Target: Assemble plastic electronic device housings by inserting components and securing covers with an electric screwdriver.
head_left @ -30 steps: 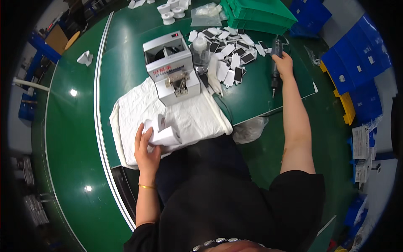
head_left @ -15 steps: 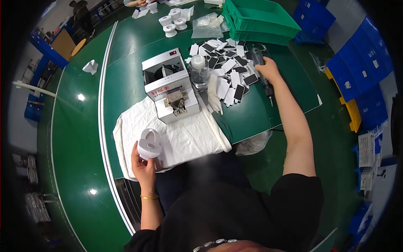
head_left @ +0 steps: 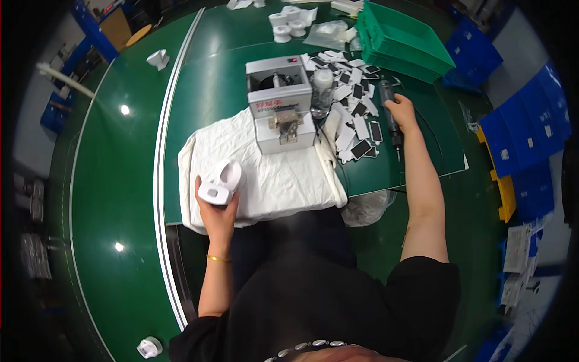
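In my left hand (head_left: 218, 218) is a small white toilet-shaped plastic piece (head_left: 212, 193), its rounded lid-like part tipped up and open. My fingers wrap its near and left sides, above a white cloth (head_left: 283, 187). At the right of the table, my right hand (head_left: 402, 113) is closed around a dark electric screwdriver (head_left: 395, 137), whose bit points toward me. A cable runs beside the tool. Between my hands, at the cloth's far edge, stands a grey box-shaped screw feeder (head_left: 282, 101) with a metal outlet on its front.
Flat white parts with dark panels (head_left: 360, 148) lie piled left of the screwdriver. A clear jar (head_left: 322, 93) stands against the feeder. Farther back are white toilet-shaped pieces (head_left: 281, 32), a plastic bag (head_left: 326, 34) and stacked green crates (head_left: 410, 62). Blue bins (head_left: 520, 114) line the right side.
The view has shifted, so the table things appear farther right. My left hand has turned the white piece, tilting it differently. The screwdriver stays in my right hand.
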Action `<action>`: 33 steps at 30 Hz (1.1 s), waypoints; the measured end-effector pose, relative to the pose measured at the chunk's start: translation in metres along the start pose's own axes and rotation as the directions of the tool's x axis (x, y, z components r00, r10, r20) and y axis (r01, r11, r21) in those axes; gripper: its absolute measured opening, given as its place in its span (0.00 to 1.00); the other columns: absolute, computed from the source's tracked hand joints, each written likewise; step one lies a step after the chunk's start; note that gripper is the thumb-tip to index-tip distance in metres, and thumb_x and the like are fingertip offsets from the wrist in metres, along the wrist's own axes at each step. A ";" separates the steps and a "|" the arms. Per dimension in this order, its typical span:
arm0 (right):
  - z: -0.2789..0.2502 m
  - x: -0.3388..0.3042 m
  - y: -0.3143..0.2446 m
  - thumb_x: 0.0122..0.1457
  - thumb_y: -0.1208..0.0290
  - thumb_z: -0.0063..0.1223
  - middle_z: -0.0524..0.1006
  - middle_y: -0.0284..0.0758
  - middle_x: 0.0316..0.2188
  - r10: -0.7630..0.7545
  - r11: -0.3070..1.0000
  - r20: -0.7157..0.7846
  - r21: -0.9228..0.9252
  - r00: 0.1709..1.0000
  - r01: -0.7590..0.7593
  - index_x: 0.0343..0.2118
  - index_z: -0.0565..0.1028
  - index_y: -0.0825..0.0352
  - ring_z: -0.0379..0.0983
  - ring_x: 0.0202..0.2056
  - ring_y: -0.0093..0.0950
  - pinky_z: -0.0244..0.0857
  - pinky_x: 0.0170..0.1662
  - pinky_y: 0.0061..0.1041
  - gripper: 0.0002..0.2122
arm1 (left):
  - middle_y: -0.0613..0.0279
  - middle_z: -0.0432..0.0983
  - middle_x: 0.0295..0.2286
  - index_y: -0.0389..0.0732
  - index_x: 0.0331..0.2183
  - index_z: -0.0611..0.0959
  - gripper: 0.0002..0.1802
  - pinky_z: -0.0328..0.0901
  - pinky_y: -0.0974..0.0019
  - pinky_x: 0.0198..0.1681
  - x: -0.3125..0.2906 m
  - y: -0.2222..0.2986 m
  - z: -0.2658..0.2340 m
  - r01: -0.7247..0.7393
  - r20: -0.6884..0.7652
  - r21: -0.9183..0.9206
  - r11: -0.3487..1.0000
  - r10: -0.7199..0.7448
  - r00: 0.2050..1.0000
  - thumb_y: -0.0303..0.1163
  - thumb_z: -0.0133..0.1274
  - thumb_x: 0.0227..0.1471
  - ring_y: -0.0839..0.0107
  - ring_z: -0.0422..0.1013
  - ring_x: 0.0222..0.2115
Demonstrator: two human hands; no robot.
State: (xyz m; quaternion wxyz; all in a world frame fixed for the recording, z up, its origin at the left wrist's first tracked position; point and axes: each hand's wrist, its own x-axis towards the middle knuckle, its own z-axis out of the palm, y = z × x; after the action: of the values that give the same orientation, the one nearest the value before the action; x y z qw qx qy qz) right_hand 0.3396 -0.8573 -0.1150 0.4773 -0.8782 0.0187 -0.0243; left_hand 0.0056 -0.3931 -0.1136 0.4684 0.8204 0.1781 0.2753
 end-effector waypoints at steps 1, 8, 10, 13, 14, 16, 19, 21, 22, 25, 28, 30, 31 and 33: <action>0.004 -0.003 -0.007 0.50 0.69 0.59 0.78 0.44 0.43 0.004 1.000 -0.033 -0.020 0.999 -0.005 0.54 0.69 0.79 0.76 0.41 0.30 0.68 0.44 0.26 0.28 | 0.49 0.73 0.48 0.36 0.62 0.59 0.49 0.67 0.63 0.50 -0.001 0.000 -0.004 -0.008 -0.007 -0.037 0.999 0.008 1.000 0.27 0.67 0.43 0.60 0.72 0.48; -0.005 -0.017 0.004 0.53 0.63 0.65 0.72 0.51 0.54 -0.005 1.000 -0.220 -0.018 0.975 0.001 0.60 0.65 0.74 0.72 0.53 0.36 0.63 0.57 0.30 0.34 | 0.55 0.77 0.41 0.42 0.57 0.65 0.42 0.70 0.63 0.47 0.005 0.005 -0.011 0.014 -0.021 -0.127 0.992 -0.017 1.000 0.28 0.67 0.42 0.66 0.75 0.44; -0.015 -0.022 0.023 0.55 0.63 0.64 0.73 0.48 0.53 -0.246 0.968 -0.370 -0.134 0.896 0.211 0.59 0.67 0.73 0.73 0.51 0.34 0.64 0.55 0.30 0.30 | 0.55 0.77 0.40 0.40 0.56 0.66 0.41 0.70 0.64 0.47 0.018 0.001 -0.023 0.012 -0.092 -0.128 0.992 -0.023 0.995 0.29 0.67 0.42 0.66 0.75 0.43; 0.027 -0.079 -0.040 0.59 0.69 0.60 0.76 0.42 0.48 -0.328 0.933 -0.399 0.007 0.856 0.361 0.55 0.71 0.71 0.74 0.47 0.29 0.66 0.51 0.26 0.22 | 0.53 0.76 0.42 0.37 0.51 0.67 0.36 0.69 0.66 0.47 0.051 -0.035 -0.075 -0.065 -0.367 -0.098 0.993 0.025 0.930 0.29 0.68 0.42 0.65 0.75 0.43; 0.038 -0.100 -0.055 0.60 0.70 0.59 0.77 0.41 0.46 -0.327 0.914 -0.389 0.101 0.861 0.393 0.53 0.72 0.71 0.75 0.45 0.27 0.66 0.49 0.25 0.19 | 0.53 0.76 0.43 0.36 0.50 0.67 0.36 0.69 0.65 0.48 0.066 -0.038 -0.095 -0.087 -0.446 -0.048 0.995 0.057 0.893 0.28 0.69 0.42 0.65 0.75 0.44; 0.061 -0.140 -0.078 0.63 0.73 0.56 0.78 0.36 0.43 -0.390 0.901 -0.313 0.067 0.866 0.430 0.53 0.72 0.73 0.74 0.43 0.22 0.66 0.48 0.20 0.17 | 0.51 0.76 0.43 0.36 0.49 0.67 0.37 0.69 0.62 0.47 0.094 -0.055 -0.135 0.118 -0.584 0.082 0.990 -0.048 0.810 0.32 0.70 0.39 0.60 0.75 0.43; 0.104 -0.187 -0.099 0.63 0.76 0.55 0.78 0.32 0.40 -0.338 0.888 -0.192 0.260 0.921 0.380 0.50 0.74 0.74 0.72 0.39 0.16 0.65 0.43 0.16 0.14 | 0.48 0.75 0.46 0.36 0.51 0.65 0.41 0.69 0.59 0.49 0.122 -0.096 -0.175 0.372 -0.668 0.207 0.905 -0.147 0.729 0.34 0.70 0.38 0.57 0.74 0.46; 0.130 -0.215 -0.109 0.62 0.78 0.55 0.78 0.33 0.38 -0.353 0.855 -0.139 0.352 0.925 0.380 0.48 0.75 0.74 0.72 0.37 0.16 0.65 0.42 0.16 0.12 | 0.47 0.76 0.46 0.36 0.52 0.64 0.44 0.69 0.57 0.49 0.124 -0.139 -0.192 0.426 -0.673 0.264 0.865 -0.150 0.724 0.37 0.72 0.37 0.55 0.75 0.46; 0.141 -0.226 -0.113 0.61 0.79 0.55 0.79 0.33 0.37 -0.360 0.837 -0.123 0.396 0.925 0.378 0.48 0.75 0.74 0.73 0.37 0.17 0.66 0.42 0.16 0.12 | 0.46 0.74 0.48 0.35 0.54 0.63 0.48 0.68 0.57 0.51 0.123 -0.149 -0.197 0.366 -0.610 0.181 0.913 -0.188 0.770 0.38 0.72 0.37 0.54 0.74 0.47; 0.158 -0.267 -0.133 0.59 0.82 0.56 0.79 0.34 0.35 -0.465 0.812 0.010 0.402 0.885 0.422 0.45 0.76 0.74 0.75 0.37 0.20 0.67 0.44 0.18 0.11 | 0.41 0.67 0.55 0.31 0.62 0.56 0.60 0.63 0.56 0.58 0.108 -0.148 -0.233 0.363 -0.439 0.404 0.840 -0.170 0.882 0.42 0.73 0.34 0.49 0.67 0.55; 0.155 -0.289 -0.147 0.56 0.83 0.57 0.80 0.36 0.32 -0.537 0.804 0.124 0.376 0.834 0.461 0.40 0.78 0.74 0.76 0.35 0.23 0.68 0.42 0.20 0.09 | 0.41 0.69 0.54 0.39 0.59 0.69 0.53 0.61 0.56 0.60 0.066 -0.076 -0.296 0.444 -0.075 0.571 0.691 -0.495 0.866 0.42 0.74 0.31 0.53 0.66 0.56; 0.155 -0.293 -0.164 0.55 0.82 0.58 0.79 0.37 0.29 -0.577 0.786 0.209 0.406 0.790 0.467 0.38 0.79 0.72 0.76 0.32 0.24 0.68 0.38 0.21 0.07 | 0.45 0.66 0.58 0.43 0.59 0.70 0.55 0.58 0.54 0.62 -0.003 -0.094 -0.402 0.379 -0.195 0.899 0.218 -0.575 0.794 0.47 0.74 0.28 0.50 0.62 0.59; 0.156 -0.294 -0.165 0.55 0.82 0.58 0.79 0.37 0.28 -0.574 0.783 0.213 0.425 0.791 0.454 0.37 0.80 0.71 0.75 0.30 0.24 0.68 0.37 0.21 0.07 | 0.48 0.63 0.60 0.42 0.59 0.69 0.56 0.55 0.53 0.64 -0.046 -0.101 -0.453 0.361 -0.261 0.930 0.074 -0.557 0.788 0.51 0.73 0.28 0.49 0.58 0.61; 0.162 -0.294 -0.167 0.54 0.82 0.59 0.79 0.36 0.27 -0.592 0.759 0.198 0.463 0.781 0.458 0.37 0.80 0.70 0.75 0.29 0.25 0.68 0.35 0.22 0.07 | 0.45 0.74 0.45 0.41 0.61 0.64 0.49 0.68 0.50 0.50 -0.112 -0.121 -0.530 0.645 -0.379 0.759 0.089 -0.745 0.549 0.42 0.69 0.41 0.49 0.72 0.42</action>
State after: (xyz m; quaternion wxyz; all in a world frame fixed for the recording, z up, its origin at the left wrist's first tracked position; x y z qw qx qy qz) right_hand 0.0577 -0.6146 -0.0705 0.6114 -0.7245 -0.3179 -0.0141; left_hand -0.4147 -0.0391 -0.0335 0.0887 0.7600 0.6269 -0.1469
